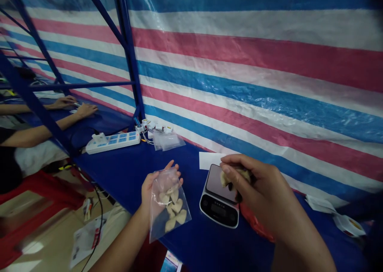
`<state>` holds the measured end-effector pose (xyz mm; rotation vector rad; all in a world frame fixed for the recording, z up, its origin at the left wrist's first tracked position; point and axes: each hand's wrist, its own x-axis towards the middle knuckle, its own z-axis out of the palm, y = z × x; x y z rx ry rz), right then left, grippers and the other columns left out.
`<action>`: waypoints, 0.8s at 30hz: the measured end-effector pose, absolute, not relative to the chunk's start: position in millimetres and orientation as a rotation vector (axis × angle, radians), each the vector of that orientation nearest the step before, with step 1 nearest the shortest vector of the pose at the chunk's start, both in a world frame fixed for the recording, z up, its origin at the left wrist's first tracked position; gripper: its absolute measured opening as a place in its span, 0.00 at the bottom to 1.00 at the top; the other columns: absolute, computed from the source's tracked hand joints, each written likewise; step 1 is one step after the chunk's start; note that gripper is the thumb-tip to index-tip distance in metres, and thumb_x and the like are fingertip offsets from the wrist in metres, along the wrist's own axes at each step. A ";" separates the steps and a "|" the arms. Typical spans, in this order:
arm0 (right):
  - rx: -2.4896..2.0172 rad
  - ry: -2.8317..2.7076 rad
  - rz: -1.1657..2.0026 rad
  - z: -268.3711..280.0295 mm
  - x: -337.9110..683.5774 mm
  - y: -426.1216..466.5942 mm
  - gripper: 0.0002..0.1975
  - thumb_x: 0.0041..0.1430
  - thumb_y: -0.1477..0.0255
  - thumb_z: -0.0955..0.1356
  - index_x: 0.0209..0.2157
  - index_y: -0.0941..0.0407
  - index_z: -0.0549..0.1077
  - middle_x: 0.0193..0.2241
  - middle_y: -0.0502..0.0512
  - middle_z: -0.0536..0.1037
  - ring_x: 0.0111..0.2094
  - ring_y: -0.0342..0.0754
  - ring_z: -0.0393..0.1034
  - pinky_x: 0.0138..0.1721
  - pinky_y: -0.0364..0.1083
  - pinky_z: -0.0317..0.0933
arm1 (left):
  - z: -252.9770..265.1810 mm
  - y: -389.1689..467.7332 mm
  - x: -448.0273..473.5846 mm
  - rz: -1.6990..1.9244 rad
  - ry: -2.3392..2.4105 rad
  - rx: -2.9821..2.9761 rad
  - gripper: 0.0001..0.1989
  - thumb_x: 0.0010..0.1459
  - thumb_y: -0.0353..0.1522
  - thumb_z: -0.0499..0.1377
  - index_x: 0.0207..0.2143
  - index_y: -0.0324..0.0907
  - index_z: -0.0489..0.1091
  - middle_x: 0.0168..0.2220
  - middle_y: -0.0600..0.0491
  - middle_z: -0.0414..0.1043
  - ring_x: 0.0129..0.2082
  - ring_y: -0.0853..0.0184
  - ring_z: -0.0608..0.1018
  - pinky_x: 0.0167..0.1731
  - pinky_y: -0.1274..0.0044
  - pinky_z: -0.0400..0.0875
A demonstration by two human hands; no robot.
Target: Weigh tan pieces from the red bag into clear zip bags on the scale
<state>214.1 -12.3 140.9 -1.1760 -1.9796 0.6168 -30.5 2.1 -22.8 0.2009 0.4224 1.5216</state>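
My left hand (149,188) holds a clear plastic bag (155,224), which hangs over my palm and fingers. Several pale tan, curved pieces (176,206) lie inside the bag; their kind is unclear. My right hand (260,180) is closed around similar pale tan pieces (225,177), partly hidden by my fingers. It is above the right side of a small digital kitchen scale (220,210) with a dark display. Behind the scale lies a white paper (208,160). A red plastic bag (257,222) sits under my right wrist.
A white power strip (113,142) lies at the left on the blue table (119,168), near small clear bags (169,140). Blue metal posts (128,52) and a striped tarp (239,84) stand behind. Another person's hands (85,110) work at the far left.
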 end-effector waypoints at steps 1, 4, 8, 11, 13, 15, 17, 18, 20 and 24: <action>-1.177 -1.934 0.591 140.3 214.5 -11.5 0.14 0.64 0.61 0.68 0.45 0.53 0.78 0.30 0.52 0.80 0.28 0.44 0.74 0.27 0.40 0.65 | -28.0 1.7 -31.3 1.537 0.443 0.155 0.27 0.55 0.34 0.56 0.57 0.35 0.67 0.46 0.42 0.78 0.39 0.58 0.82 0.43 0.64 0.79; -1.193 -1.749 0.494 138.9 216.8 -5.5 0.17 0.61 0.58 0.70 0.46 0.53 0.78 0.34 0.55 0.81 0.28 0.46 0.75 0.25 0.41 0.67 | -38.0 -1.7 -33.3 1.573 0.509 0.086 0.20 0.58 0.34 0.56 0.52 0.36 0.70 0.43 0.43 0.79 0.37 0.58 0.82 0.40 0.65 0.80; -1.220 -1.572 0.405 135.1 222.9 13.4 0.20 0.57 0.57 0.73 0.46 0.55 0.78 0.35 0.56 0.82 0.26 0.46 0.74 0.25 0.43 0.69 | -38.9 -7.3 -35.0 1.601 0.574 0.055 0.17 0.58 0.33 0.57 0.49 0.36 0.71 0.42 0.44 0.80 0.35 0.58 0.83 0.39 0.65 0.81; -1.216 -1.526 0.462 127.8 227.4 33.8 0.21 0.57 0.58 0.72 0.47 0.57 0.77 0.33 0.57 0.81 0.22 0.43 0.71 0.25 0.44 0.68 | -35.7 -10.7 -34.6 1.589 0.603 0.034 0.16 0.58 0.31 0.57 0.48 0.35 0.72 0.41 0.44 0.80 0.35 0.59 0.83 0.39 0.66 0.81; -1.199 -1.500 0.550 118.5 229.1 50.0 0.23 0.56 0.57 0.72 0.47 0.60 0.77 0.33 0.57 0.80 0.22 0.43 0.71 0.25 0.45 0.68 | -33.2 -12.9 -33.4 1.587 0.626 0.031 0.16 0.58 0.31 0.57 0.48 0.35 0.72 0.40 0.44 0.81 0.34 0.59 0.83 0.38 0.67 0.81; -1.181 -1.460 0.661 104.2 230.2 68.6 0.25 0.54 0.56 0.73 0.46 0.61 0.76 0.33 0.58 0.80 0.21 0.43 0.70 0.25 0.45 0.68 | -31.2 -15.2 -31.9 1.595 0.644 0.034 0.16 0.59 0.30 0.57 0.48 0.35 0.72 0.40 0.45 0.81 0.33 0.59 0.83 0.36 0.67 0.81; -1.192 -1.402 0.789 85.4 232.4 88.5 0.27 0.51 0.56 0.74 0.45 0.63 0.76 0.33 0.58 0.80 0.22 0.43 0.69 0.26 0.46 0.68 | -30.0 -17.4 -31.0 1.604 0.662 0.027 0.16 0.59 0.30 0.57 0.49 0.35 0.72 0.41 0.45 0.81 0.33 0.60 0.83 0.36 0.66 0.81; -1.222 -1.380 0.848 74.9 234.7 98.1 0.27 0.50 0.56 0.74 0.45 0.63 0.76 0.32 0.57 0.80 0.22 0.43 0.69 0.27 0.45 0.67 | -29.7 -18.3 -30.9 1.605 0.675 0.022 0.17 0.59 0.30 0.56 0.50 0.35 0.71 0.41 0.45 0.81 0.33 0.60 0.83 0.36 0.66 0.81; -1.274 -1.401 0.939 54.0 243.1 114.6 0.25 0.50 0.57 0.74 0.41 0.64 0.76 0.28 0.55 0.78 0.22 0.42 0.69 0.27 0.44 0.65 | -29.9 -19.6 -31.7 1.603 0.696 0.022 0.19 0.60 0.30 0.56 0.53 0.34 0.71 0.41 0.45 0.81 0.33 0.60 0.83 0.38 0.66 0.81; -1.434 -1.639 1.121 22.8 275.2 130.1 0.16 0.52 0.63 0.72 0.33 0.64 0.77 0.24 0.52 0.76 0.22 0.41 0.67 0.25 0.41 0.61 | -32.0 -19.5 -35.3 1.587 0.716 0.002 0.21 0.61 0.30 0.55 0.56 0.34 0.69 0.40 0.44 0.81 0.33 0.59 0.84 0.38 0.66 0.81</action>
